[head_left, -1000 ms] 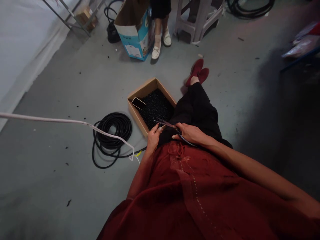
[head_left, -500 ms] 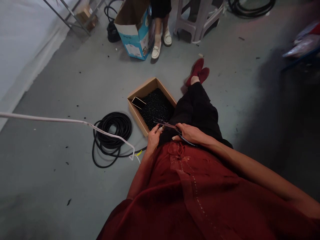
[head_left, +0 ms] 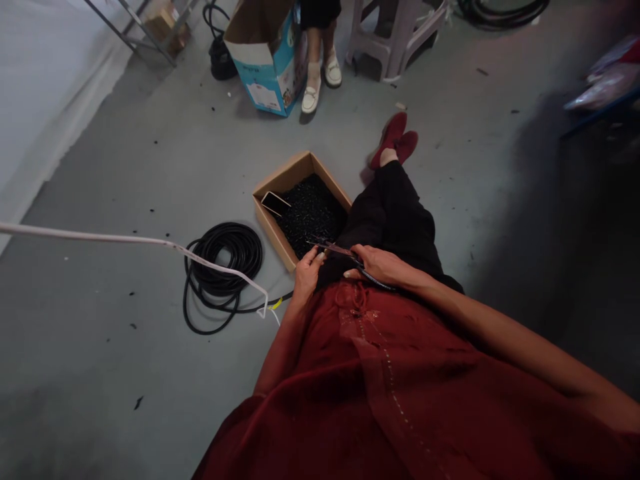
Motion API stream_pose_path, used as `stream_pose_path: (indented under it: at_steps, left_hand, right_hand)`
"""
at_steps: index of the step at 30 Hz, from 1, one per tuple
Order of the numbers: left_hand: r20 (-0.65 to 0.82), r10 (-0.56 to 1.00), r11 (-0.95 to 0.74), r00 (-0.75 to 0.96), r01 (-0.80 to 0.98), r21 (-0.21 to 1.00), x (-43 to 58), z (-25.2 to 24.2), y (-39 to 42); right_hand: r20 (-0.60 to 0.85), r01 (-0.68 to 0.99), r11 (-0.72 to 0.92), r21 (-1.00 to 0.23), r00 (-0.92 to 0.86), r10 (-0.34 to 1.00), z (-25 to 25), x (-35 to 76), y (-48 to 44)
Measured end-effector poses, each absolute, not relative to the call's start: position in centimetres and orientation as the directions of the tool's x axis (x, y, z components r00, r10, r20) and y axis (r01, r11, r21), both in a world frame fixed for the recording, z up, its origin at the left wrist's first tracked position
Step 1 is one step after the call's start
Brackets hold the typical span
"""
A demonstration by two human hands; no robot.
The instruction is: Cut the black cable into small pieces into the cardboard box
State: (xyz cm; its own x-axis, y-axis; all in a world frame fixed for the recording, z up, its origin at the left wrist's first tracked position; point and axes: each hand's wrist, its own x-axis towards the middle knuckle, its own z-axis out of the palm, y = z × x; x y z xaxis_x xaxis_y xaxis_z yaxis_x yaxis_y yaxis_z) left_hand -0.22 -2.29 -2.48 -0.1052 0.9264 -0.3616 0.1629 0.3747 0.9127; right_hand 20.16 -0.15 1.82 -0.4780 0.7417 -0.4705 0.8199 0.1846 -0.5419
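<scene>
My right hand (head_left: 379, 265) is closed around the handles of a pair of scissors (head_left: 336, 250) in front of my waist. The blades point left, across the fingertips of my left hand (head_left: 306, 275). My left fingers are pinched together; what lies between them is too small and dark to make out. Just beyond both hands, a cardboard box (head_left: 274, 235) on the floor holds many small black pieces (head_left: 313, 210). A black cord (head_left: 260, 309) runs from a coil (head_left: 225, 257) and passes out of sight behind my left forearm.
A white cord (head_left: 220, 268) crosses above the coil. Ahead are a blue-and-white carton (head_left: 263, 77), another person's white shoes (head_left: 311, 99) and a plastic stool (head_left: 393, 40). Black scraps (head_left: 139, 403) dot the floor. Another black coil (head_left: 505, 13) lies at the back right.
The view has shifted slightly, so the floor items sit a little higher and further left. Both hands and the scissors hold nearly the same pose.
</scene>
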Motion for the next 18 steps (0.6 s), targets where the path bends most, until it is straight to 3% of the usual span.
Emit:
stream_pose_path:
  at_steps: [12, 18]
  left_hand:
    - [-0.357, 0.931, 0.364, -0.070, 0.142, 0.921, -0.3, -3.3, -2.4]
    - [-0.307, 0.948, 0.317, -0.077, 0.219, 0.923, -0.3, -2.2, -2.3]
  right_hand:
    - [-0.467, 0.821, 0.199, -0.535, -0.483, 0.740, 1.9, 20.3, -0.2]
    - [-0.469, 0.829, 0.195, -0.523, -0.472, 0.747, 2.1, 20.2, -0.2]
